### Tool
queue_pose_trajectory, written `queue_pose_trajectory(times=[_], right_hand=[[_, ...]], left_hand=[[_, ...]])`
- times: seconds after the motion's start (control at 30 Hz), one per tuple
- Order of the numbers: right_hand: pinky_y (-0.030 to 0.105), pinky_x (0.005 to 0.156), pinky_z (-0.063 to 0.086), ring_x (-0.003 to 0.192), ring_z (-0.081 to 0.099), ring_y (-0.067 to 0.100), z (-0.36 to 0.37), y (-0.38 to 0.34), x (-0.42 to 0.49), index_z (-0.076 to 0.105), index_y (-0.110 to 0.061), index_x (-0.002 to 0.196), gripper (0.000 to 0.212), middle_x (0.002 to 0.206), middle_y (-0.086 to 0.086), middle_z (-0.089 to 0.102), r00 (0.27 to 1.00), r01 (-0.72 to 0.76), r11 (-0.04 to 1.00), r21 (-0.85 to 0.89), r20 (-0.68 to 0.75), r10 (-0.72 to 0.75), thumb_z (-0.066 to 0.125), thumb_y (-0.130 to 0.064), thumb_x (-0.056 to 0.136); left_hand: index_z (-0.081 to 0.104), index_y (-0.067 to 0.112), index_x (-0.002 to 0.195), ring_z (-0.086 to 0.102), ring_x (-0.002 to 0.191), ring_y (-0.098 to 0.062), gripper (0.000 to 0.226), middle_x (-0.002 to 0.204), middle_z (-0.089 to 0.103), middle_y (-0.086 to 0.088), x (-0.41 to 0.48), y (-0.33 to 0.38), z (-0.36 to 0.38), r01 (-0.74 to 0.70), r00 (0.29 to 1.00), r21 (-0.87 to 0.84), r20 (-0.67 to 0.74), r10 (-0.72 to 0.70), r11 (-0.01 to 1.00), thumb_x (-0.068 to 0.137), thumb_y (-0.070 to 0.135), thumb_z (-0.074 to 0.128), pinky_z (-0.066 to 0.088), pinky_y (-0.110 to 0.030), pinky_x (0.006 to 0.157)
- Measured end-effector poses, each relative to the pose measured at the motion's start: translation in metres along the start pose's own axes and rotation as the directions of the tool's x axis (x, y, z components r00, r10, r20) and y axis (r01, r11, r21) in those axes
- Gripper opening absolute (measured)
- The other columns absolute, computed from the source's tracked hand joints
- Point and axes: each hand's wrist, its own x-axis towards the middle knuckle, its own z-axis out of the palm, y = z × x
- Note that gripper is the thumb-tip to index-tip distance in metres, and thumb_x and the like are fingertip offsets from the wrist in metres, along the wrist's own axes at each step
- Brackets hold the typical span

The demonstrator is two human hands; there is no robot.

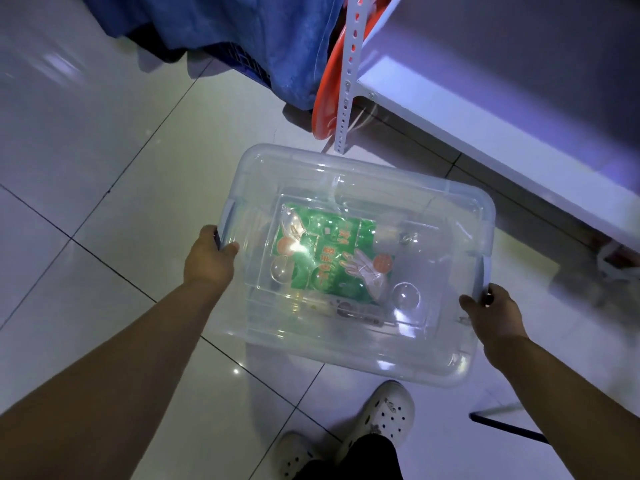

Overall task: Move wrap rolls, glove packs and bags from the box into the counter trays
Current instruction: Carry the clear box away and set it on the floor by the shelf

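Stockroom w/ slotted shelf rack (347,95), tile floor (104,150)

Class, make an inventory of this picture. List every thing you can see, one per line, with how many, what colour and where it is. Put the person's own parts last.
clear box: one, see-through plastic, held over the floor between both hands.
glove pack: one, green with orange print, lying flat inside the box.
floor tiles: many, glossy white, under everything.
cloth: one, blue, draped at top centre.
round disc: one, orange-red, beside the post.
perforated post: one, white, upright beyond the box.
shelf board: one, white, upper right.
dark bar: one, on the floor, lower right.
clogs: two, white, bottom centre.
left hand: one, grips the box's left end.
right hand: one, grips the box's right end.
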Motion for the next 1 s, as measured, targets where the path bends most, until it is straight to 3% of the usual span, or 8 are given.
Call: queue_pose_trajectory(times=[0.17,0.3,0.47,0.6,0.67,1.0], right_hand=[[0.028,0.06,0.042,0.079,0.052,0.03,-0.059,0.001,-0.033,0.053,0.0,0.106,0.024,0.097,0.015,0.056,0.991,-0.11,0.993,0.048,0.077,0.106,0.063,-0.002,0.085],[0.029,0.054,0.042,0.061,0.049,0.024,-0.117,-0.001,-0.066,0.056,-0.002,0.087,0.011,0.08,0.016,0.054,0.981,-0.17,0.975,0.143,0.118,0.154,0.064,0.003,0.082],[0.041,0.071,0.051,0.073,0.054,0.032,-0.18,-0.016,-0.104,0.058,-0.001,0.095,0.019,0.085,0.02,0.058,0.971,-0.219,0.933,0.286,0.156,0.18,0.065,-0.017,0.086],[0.052,0.081,0.051,0.075,0.054,0.031,-0.22,-0.025,-0.125,0.058,0.009,0.092,0.033,0.084,0.025,0.059,0.977,-0.214,0.924,0.317,0.093,0.194,0.067,-0.022,0.085],[0.057,0.084,0.051,0.073,0.057,0.032,-0.233,-0.028,-0.133,0.06,0.007,0.086,0.029,0.084,0.027,0.064,0.981,-0.193,0.921,0.338,0.064,0.182,0.067,-0.022,0.084],[0.056,0.082,0.053,0.08,0.062,0.041,-0.236,-0.035,-0.141,0.063,0.001,0.083,0.028,0.086,0.025,0.065,0.953,-0.135,0.892,0.432,-0.191,0.236,0.063,-0.027,0.087]], left_hand=[[0.048,0.012,0.113,0.051,0.074,-0.026,0.024,0.089,0.052,-0.006,-0.053,0.026,-0.014,0.023,0.999,-0.113,-0.043,-0.028,0.993,0.092,0.021,0.053,0.041,-0.031,0.066],[0.05,0.015,0.104,0.053,0.072,-0.027,0.013,0.086,0.054,-0.007,-0.089,0.067,-0.036,-0.052,0.998,-0.167,-0.046,0.045,0.985,0.091,0.016,0.053,0.042,-0.031,0.064],[0.052,0.014,0.1,0.056,0.073,-0.029,0.008,0.086,0.058,-0.009,-0.115,0.138,-0.074,-0.174,0.984,-0.164,0.007,0.178,0.971,0.092,0.015,0.051,0.044,-0.032,0.062],[0.053,0.015,0.102,0.056,0.081,-0.032,0.013,0.094,0.06,-0.009,-0.124,0.198,-0.101,-0.256,0.965,-0.134,0.02,0.261,0.957,0.09,0.015,0.052,0.045,-0.037,0.07],[0.052,0.016,0.105,0.055,0.086,-0.032,0.016,0.096,0.058,-0.008,-0.125,0.226,-0.109,-0.287,0.956,-0.102,0.032,0.291,0.953,0.088,0.016,0.052,0.044,-0.037,0.072],[0.048,0.014,0.123,0.056,0.1,-0.039,0.032,0.113,0.061,-0.015,-0.096,0.342,-0.093,-0.529,0.845,0.062,0.122,0.52,0.846,0.093,0.022,0.049,0.036,-0.035,0.073]])
